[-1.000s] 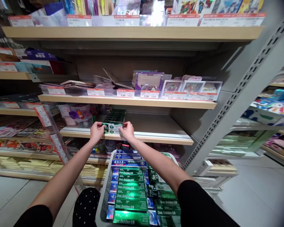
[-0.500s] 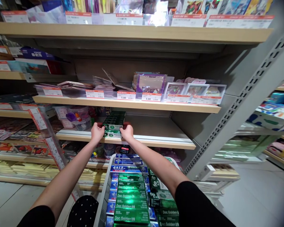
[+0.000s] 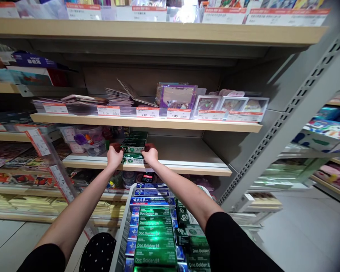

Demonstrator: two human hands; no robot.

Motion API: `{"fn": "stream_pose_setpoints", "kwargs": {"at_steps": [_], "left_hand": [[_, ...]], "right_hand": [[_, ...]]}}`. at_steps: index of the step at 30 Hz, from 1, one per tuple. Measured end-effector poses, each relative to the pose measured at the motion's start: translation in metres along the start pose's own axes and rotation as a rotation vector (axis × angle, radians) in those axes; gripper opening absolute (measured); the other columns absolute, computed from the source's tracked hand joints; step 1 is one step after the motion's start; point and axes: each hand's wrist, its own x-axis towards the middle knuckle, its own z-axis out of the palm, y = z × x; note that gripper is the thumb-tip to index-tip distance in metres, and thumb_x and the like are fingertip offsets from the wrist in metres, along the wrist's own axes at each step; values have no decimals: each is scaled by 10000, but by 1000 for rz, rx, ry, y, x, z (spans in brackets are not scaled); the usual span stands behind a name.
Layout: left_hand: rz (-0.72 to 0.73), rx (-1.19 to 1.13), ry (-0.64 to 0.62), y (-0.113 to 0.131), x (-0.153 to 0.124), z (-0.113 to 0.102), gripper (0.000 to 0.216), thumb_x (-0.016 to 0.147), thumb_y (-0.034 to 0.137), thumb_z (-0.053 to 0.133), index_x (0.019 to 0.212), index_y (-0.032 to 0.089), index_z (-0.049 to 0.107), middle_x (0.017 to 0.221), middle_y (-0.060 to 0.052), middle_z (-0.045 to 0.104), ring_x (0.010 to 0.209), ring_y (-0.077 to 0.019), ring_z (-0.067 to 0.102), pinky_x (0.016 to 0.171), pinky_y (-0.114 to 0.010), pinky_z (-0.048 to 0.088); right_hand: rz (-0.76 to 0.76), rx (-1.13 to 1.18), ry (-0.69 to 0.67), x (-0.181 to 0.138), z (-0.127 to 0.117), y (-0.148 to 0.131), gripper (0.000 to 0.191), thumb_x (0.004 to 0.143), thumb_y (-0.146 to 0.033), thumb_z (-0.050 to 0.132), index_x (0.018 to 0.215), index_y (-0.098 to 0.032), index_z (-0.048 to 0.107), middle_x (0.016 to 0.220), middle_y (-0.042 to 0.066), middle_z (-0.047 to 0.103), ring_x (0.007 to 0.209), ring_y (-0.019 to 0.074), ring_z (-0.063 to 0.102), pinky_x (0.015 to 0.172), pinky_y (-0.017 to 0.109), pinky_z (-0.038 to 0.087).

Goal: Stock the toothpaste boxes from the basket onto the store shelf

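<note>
A stack of green toothpaste boxes sits in rows on the lower wooden shelf, close to its front edge. At the left end of the front boxes is my left hand, its fingers curled and its thumb against them. My right hand presses in from the other end with bent fingers, so the boxes are squeezed between both hands. Below my arms stands a grey plastic basket packed with green boxes marked Doc.Golden and blue boxes. My fingertips are partly hidden.
Clear tubs stand left of the stack. The shelf above carries thin packets, a purple-framed pack and clear cases behind price tags. A slotted metal upright rises at the right. My dotted knee is beside the basket.
The view has shifted slightly, so the shelves appear a little farther left and higher. Both hands stay at the two ends of the toothpaste boxes, with hardly any movement along the shelf.
</note>
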Motion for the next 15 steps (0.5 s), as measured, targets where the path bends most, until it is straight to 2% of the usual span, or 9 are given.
{"fn": "stream_pose_setpoints", "kwargs": {"at_steps": [5,9,12,15], "left_hand": [[66,-5,29,6,-10,-7,400,770,267,637,1135,152,523,1085,-119,650,981,-234,654,902,-359,519],[254,-17,49,22,-34,-17,396,803,270,613,1176,179,518,1182,-109,584,1087,-219,597,956,-345,495],[334,-30,-4,40,-60,-21,387,824,254,594,1199,193,521,1194,-103,556,1132,-218,565,984,-352,481],[350,-43,-87,55,-92,-20,384,838,246,580,1215,200,520,1222,-102,544,1171,-227,542,1014,-370,462]], "right_hand": [[-27,-4,-7,-8,-21,-3,242,707,-217,706,932,-170,631,909,52,713,848,188,684,780,269,520],[-55,102,-20,-20,-48,5,316,703,-281,726,968,-174,590,1008,63,686,821,169,678,764,291,546],[-66,211,-63,-34,-76,15,346,709,-298,719,997,-189,561,1035,50,664,806,146,669,747,289,562],[-87,246,-93,-54,-111,24,335,706,-301,719,979,-186,564,1012,51,654,870,157,656,774,287,558]]}}
